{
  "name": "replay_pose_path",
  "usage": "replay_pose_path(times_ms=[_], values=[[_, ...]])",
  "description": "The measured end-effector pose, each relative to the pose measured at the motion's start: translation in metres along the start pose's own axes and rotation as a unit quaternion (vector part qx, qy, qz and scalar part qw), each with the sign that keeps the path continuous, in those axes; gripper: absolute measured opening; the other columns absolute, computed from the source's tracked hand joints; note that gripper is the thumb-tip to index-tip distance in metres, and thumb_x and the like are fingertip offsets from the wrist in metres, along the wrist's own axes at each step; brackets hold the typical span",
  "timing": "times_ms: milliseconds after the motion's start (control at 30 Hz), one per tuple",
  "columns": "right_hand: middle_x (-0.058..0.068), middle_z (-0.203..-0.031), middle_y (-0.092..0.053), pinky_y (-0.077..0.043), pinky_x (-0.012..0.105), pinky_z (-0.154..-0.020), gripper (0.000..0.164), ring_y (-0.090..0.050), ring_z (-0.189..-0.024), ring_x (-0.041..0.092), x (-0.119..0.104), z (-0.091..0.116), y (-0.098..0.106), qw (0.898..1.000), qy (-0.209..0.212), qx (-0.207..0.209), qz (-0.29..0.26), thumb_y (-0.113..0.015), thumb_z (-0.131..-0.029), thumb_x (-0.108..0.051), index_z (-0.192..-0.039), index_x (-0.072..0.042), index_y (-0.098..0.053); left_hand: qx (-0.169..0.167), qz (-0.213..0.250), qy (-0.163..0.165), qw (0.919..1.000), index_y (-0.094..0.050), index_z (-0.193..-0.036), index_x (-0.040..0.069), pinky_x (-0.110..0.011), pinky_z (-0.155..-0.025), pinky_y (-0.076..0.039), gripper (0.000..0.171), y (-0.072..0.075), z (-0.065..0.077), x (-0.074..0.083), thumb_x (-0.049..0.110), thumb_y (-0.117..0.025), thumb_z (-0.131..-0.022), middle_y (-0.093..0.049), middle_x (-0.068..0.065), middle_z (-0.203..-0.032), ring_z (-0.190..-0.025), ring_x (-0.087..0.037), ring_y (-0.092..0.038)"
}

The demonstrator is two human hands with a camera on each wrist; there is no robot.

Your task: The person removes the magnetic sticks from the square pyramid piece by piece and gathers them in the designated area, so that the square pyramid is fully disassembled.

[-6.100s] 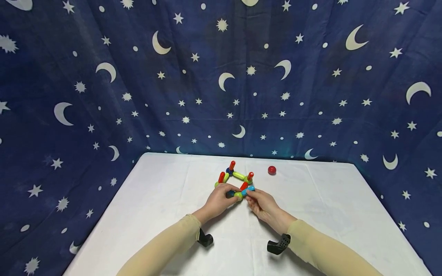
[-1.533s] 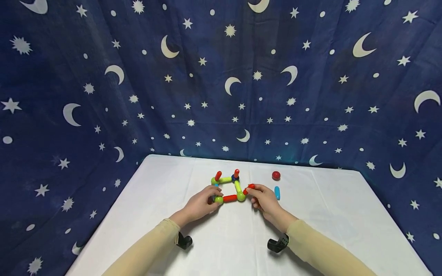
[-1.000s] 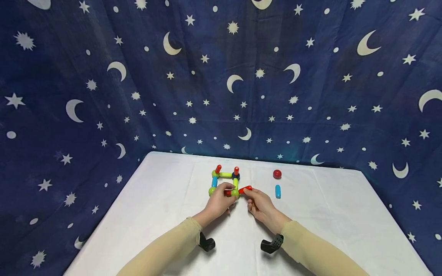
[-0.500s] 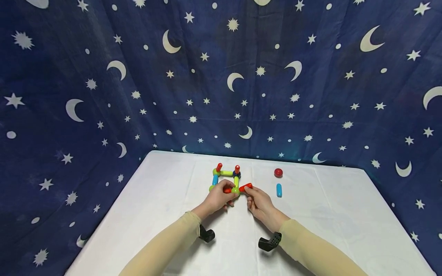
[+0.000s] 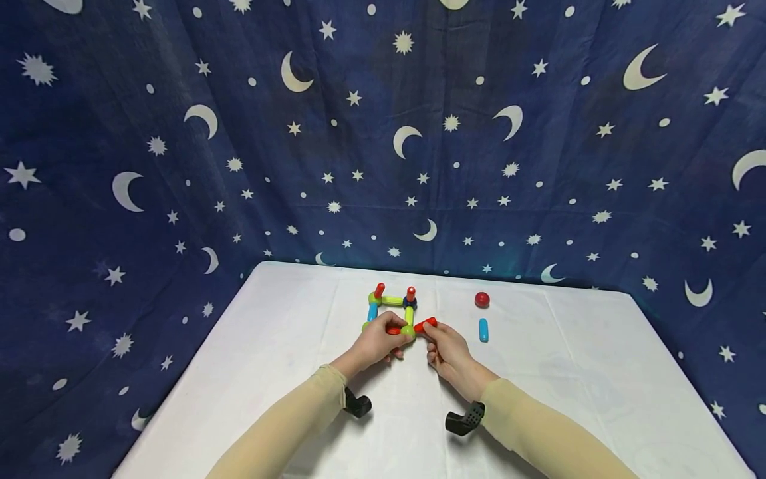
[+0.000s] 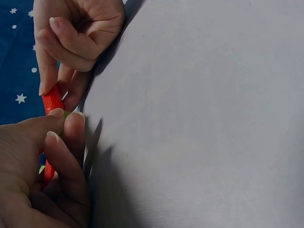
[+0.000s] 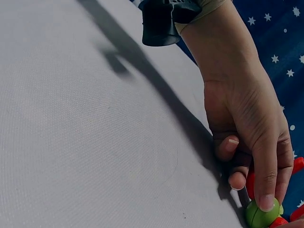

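2 loose pieces, a red plastic ball (image 5: 481,299) and a blue plastic rod (image 5: 483,329), lie right of the square frame of coloured plastic rods and balls (image 5: 391,313), unattached. The left hand (image 5: 374,344) pinches the frame's green corner ball (image 5: 408,330); the right hand (image 5: 445,346) pinches a red plastic rod (image 5: 426,326) against it, seemingly mid-join.

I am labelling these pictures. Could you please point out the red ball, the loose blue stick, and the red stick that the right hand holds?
red ball (image 5: 482,299): head view, middle of the ball.
loose blue stick (image 5: 483,330): head view, middle of its length.
red stick (image 5: 427,325): head view, the part showing beyond the fingertips of the right hand (image 5: 445,349).
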State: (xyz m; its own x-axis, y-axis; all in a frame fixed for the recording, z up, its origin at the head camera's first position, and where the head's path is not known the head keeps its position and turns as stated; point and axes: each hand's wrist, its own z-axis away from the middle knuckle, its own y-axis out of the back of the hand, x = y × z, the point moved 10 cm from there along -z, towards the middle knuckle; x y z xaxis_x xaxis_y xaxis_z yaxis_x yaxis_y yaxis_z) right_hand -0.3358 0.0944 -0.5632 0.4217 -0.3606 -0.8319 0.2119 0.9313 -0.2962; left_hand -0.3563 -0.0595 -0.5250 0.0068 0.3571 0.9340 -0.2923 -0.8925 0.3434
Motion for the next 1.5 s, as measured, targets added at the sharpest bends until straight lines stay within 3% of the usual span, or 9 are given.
replay_pose_path(times_ms=[433,567,667,800,1000,1133,1267,1500], values=[[0.001,-0.088,-0.064,-0.037,0.015,-0.049,0.034,-0.044,-0.058,0.005,-0.001,0.004,0.007,1.000,-0.009,0.007,-0.011,-0.063,-0.104,-0.019,-0.132,-0.003,-0.054,-0.004,-0.001,-0.002,1.0000,-0.063,-0.115,0.011,-0.025,-0.045,-0.048,0.027,-0.004,-0.001,0.002,0.016,-0.078,-0.093,-0.068,-0.005,-0.085,-0.055,-0.015,-0.066],[0.000,-0.090,-0.068,-0.036,0.015,-0.047,0.033,-0.043,-0.058,0.005,-0.004,0.005,0.008,1.000,-0.012,-0.008,-0.010,-0.062,-0.105,-0.019,-0.131,-0.002,-0.055,0.000,-0.005,-0.005,1.0000,-0.063,-0.115,0.010,-0.025,-0.045,-0.049,0.027,-0.004,-0.002,0.002,0.016,-0.078,-0.093,-0.067,-0.005,-0.085,-0.056,-0.015,-0.066],[-0.001,-0.088,-0.067,-0.035,0.015,-0.047,0.035,-0.043,-0.057,0.004,-0.012,0.007,0.011,1.000,-0.006,-0.022,0.019,-0.064,-0.104,-0.022,-0.131,-0.003,-0.056,0.002,-0.005,-0.004,1.0000,-0.063,-0.115,0.010,-0.025,-0.045,-0.049,0.028,-0.002,-0.002,0.003,0.016,-0.079,-0.093,-0.067,-0.006,-0.086,-0.056,-0.016,-0.066],[-0.003,-0.087,-0.064,-0.036,0.017,-0.046,0.042,-0.044,-0.055,0.004,-0.039,0.009,0.024,0.995,0.032,-0.044,0.088,-0.066,-0.102,-0.026,-0.135,-0.002,-0.057,0.001,-0.005,0.004,1.0000,-0.063,-0.114,0.010,-0.025,-0.045,-0.048,0.028,0.000,-0.001,0.003,0.016,-0.079,-0.092,-0.066,-0.007,-0.085,-0.056,-0.016,-0.066],[-0.002,-0.090,-0.064,-0.039,0.021,-0.049,0.058,-0.044,-0.055,0.006,-0.091,0.005,0.073,0.973,0.090,-0.046,0.208,-0.069,-0.100,-0.034,-0.144,-0.001,-0.050,0.004,-0.004,0.001,1.0000,-0.063,-0.114,0.009,-0.024,-0.045,-0.047,0.028,0.002,0.001,0.002,0.016,-0.079,-0.092,-0.065,-0.008,-0.086,-0.054,-0.016,-0.065],[0.006,-0.098,-0.064,-0.043,0.023,-0.052,0.059,-0.045,-0.057,0.010,-0.113,-0.005,0.111,0.940,0.107,-0.017,0.325,-0.069,-0.099,-0.036,-0.142,0.002,-0.052,0.007,-0.004,-0.003,1.0000,-0.063,-0.115,0.010,-0.024,-0.045,-0.046,0.029,0.003,0.002,0.001,0.016,-0.080,-0.092,-0.065,-0.008,-0.089,-0.054,-0.015,-0.063],[0.010,-0.094,-0.062,-0.044,0.027,-0.053,0.055,-0.048,-0.058,0.013,-0.113,-0.014,0.137,0.909,0.092,0.002,0.405,-0.069,-0.099,-0.032,-0.138,0.004,-0.053,0.012,-0.009,-0.004,0.9999,-0.063,-0.115,0.010,-0.025,-0.046,-0.047,0.030,0.005,0.003,0.000,0.016,-0.080,-0.091,-0.065,-0.007,-0.094,-0.053,-0.014,-0.058],[0.004,-0.083,-0.061,-0.046,0.029,-0.055,0.050,-0.055,-0.059,0.015,-0.103,-0.022,0.154,0.903,0.073,0.020,0.422,-0.071,-0.097,-0.030,-0.132,0.004,-0.057,0.017,-0.020,-0.007,0.9996,-0.064,-0.115,0.011,-0.026,-0.048,-0.047,0.030,0.002,0.001,0.001,0.019,-0.081,-0.091,-0.064,-0.005,-0.095,-0.054,-0.014,-0.052]])
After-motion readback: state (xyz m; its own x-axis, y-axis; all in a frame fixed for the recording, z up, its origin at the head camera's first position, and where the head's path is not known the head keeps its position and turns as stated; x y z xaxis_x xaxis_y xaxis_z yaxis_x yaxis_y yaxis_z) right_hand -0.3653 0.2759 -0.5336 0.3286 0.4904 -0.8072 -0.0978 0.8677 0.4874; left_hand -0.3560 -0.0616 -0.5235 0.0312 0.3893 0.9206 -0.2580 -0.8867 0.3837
